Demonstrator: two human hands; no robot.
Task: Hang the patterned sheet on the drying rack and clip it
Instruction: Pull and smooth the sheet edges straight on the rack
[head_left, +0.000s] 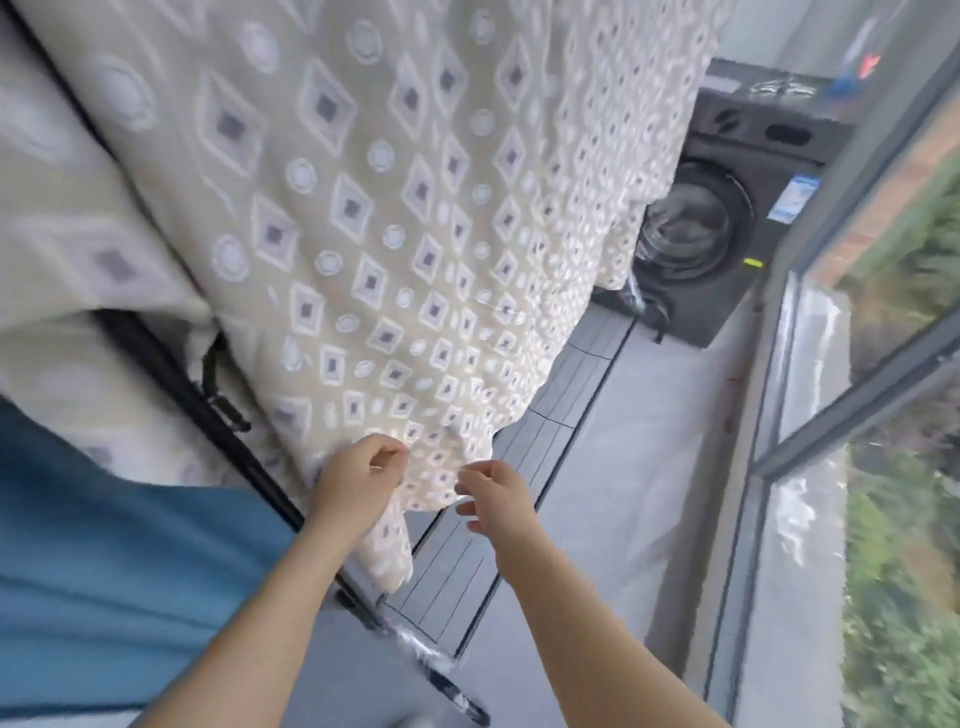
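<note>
Here, left hand (358, 483) and right hand (493, 501) each pinch the patterned sheet (374, 218) at its hem.

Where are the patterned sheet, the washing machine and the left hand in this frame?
patterned sheet (363, 234): head view, middle of the hanging panel.
washing machine (696, 228): head view, round door glass.
left hand (358, 478): head view, back of the hand.

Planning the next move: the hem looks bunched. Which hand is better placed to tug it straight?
Left, probably. The left hand pinches the hem of the cream diamond-and-circle patterned sheet, fingers curled into the cloth. The right hand sits beside the hem's edge; whether it holds cloth is unclear.
</note>
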